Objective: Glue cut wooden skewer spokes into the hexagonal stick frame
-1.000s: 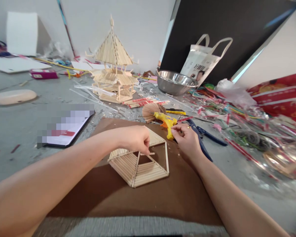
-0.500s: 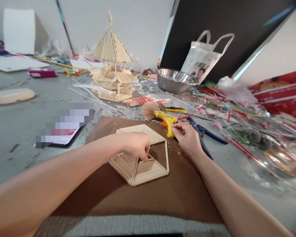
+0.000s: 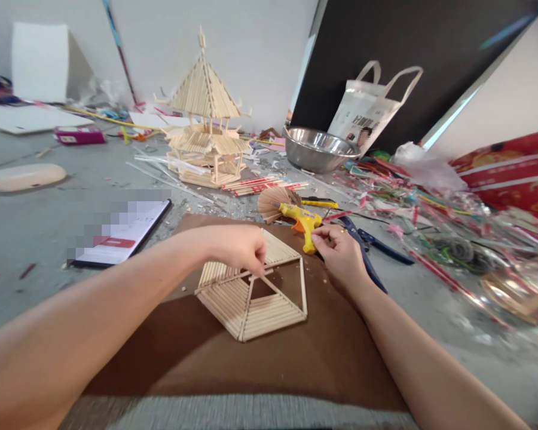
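Observation:
My left hand [image 3: 246, 248] reaches over the hexagonal stick frame [image 3: 273, 316], fingers pinched downward on a short wooden stick [image 3: 265, 273] near the frame's centre. Several of its wedges are filled with rows of pale sticks, while the right wedge shows brown through it. The hand and forearm hide part of the frame's far left side. My right hand [image 3: 341, 248] is closed at the handle of a yellow hot glue gun [image 3: 311, 224], whose nozzle points left. A brown mat [image 3: 269, 370] lies beneath the frame.
Behind the mat stand a stick pagoda model [image 3: 206, 137] and a metal bowl [image 3: 320, 152]. Red-tipped sticks [image 3: 260, 184], a yellow cutter [image 3: 320, 202] and blue-handled pliers [image 3: 381, 245] lie nearby. A phone [image 3: 125, 239] is at left; plastic scraps [image 3: 452, 239] spread over the right.
My left hand has moved slightly up and away from the front wedge, and the short stick has shifted with it toward the centre. My right hand stays at the glue gun.

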`<state>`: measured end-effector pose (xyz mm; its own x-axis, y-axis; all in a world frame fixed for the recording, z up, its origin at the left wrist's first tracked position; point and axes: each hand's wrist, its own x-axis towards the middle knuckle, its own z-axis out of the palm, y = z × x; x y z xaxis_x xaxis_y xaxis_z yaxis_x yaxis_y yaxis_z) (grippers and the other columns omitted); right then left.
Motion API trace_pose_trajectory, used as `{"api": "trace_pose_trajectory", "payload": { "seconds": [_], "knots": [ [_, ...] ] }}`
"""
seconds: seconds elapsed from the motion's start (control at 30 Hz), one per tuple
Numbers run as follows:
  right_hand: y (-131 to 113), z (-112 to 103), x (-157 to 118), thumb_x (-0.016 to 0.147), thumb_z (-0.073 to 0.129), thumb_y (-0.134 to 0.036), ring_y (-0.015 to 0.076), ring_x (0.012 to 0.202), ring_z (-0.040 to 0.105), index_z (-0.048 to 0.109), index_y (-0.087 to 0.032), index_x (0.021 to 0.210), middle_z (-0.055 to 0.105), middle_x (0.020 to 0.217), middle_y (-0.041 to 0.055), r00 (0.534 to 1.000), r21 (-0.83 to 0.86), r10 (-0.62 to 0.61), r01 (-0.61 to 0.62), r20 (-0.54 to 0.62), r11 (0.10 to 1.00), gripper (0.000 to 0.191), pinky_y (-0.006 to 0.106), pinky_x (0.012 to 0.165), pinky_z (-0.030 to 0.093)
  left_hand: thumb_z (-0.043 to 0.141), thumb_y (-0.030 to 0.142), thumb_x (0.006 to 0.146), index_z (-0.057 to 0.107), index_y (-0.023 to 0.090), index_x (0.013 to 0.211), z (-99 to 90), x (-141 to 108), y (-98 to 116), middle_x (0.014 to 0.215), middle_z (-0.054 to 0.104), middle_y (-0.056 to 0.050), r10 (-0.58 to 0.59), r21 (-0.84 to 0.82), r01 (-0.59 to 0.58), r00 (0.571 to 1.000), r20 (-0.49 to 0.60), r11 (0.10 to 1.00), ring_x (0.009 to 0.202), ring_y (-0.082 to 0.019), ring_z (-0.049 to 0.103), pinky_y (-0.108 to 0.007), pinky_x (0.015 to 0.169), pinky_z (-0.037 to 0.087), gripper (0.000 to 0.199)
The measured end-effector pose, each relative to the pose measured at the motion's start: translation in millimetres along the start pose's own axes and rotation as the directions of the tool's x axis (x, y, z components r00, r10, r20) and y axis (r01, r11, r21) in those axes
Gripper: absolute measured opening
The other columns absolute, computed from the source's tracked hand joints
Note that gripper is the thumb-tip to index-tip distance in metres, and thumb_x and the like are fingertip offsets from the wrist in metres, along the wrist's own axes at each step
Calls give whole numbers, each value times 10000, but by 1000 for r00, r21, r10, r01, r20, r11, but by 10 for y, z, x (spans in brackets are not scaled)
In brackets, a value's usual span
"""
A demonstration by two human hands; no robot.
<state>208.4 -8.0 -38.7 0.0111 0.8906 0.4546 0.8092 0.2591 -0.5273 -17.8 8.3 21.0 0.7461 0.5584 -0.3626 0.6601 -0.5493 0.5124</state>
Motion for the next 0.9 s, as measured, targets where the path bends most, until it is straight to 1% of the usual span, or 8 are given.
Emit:
{"api": "trace_pose_trajectory", "payload": {
  "seconds": [0.1,0.23,0.37,0.47,0.53,0.6,0.7,0.9],
  "knots": [
    [15,-4,8,696,470,-287,104,606,497,586,-168,734,570,761,26,1000,-11,-3,3,8,1000,171,217,526,381,500,310,600,623,148,662,-162,-31,-191,606,599,-2,-122,32,130,976,-179,991,525,-88,472,-191,490,320,213],
    [42,-8,15,699,467,-287,112,638,512,586,-170,738,582,785,28,1000,-23,6,-6,3,1000,171,222,549,388,500,315,581,629,151,685,-209,25,-436,634,613,-15,-322,10,342,893,-316,940,546,-102,490,-197,494,318,232],
    [54,-17,15,696,472,-290,117,639,517,589,-168,747,586,789,32,1000,-32,10,-10,1,999,177,233,569,396,445,345,631,631,152,682,-131,94,-538,651,620,-42,-335,35,378,855,-395,925,545,-113,501,-212,494,313,273],
    [61,-17,16,699,470,-296,120,636,516,589,-166,751,586,793,37,1000,-34,-2,2,-6,999,184,237,570,397,390,345,682,628,174,721,-107,122,-580,723,626,-61,-319,50,422,754,-574,905,613,-146,525,-235,516,323,295],
    [64,-17,16,701,468,-301,121,626,514,587,-164,748,588,799,42,1000,-30,-12,12,-13,999,188,236,560,396,385,314,695,619,200,781,-120,152,-622,786,629,-59,-322,35,442,703,-635,896,675,-165,539,-247,549,345,275],
    [60,-23,14,706,462,-317,121,590,505,588,-165,744,592,776,43,1000,-39,-16,15,-19,999,201,238,545,391,389,315,706,602,215,856,-150,204,-668,857,622,-62,-335,35,465,686,-645,885,742,-181,545,-256,596,371,279],
    [29,-49,4,725,440,-349,129,579,511,590,-167,741,605,727,38,1000,-49,-7,6,-23,999,237,241,553,385,385,325,721,563,223,959,-212,320,-712,964,587,-76,-308,120,490,700,-645,864,818,-204,539,-277,646,398,314],
    [-68,-94,-28,758,394,-382,141,589,544,582,-168,675,614,651,27,999,-23,21,-20,35,1000,296,225,543,377,446,282,705,544,164,1009,-325,632,-723,985,565,-133,-267,192,500,703,-659,844,889,-252,514,-323,728,394,341]
  ]
}}
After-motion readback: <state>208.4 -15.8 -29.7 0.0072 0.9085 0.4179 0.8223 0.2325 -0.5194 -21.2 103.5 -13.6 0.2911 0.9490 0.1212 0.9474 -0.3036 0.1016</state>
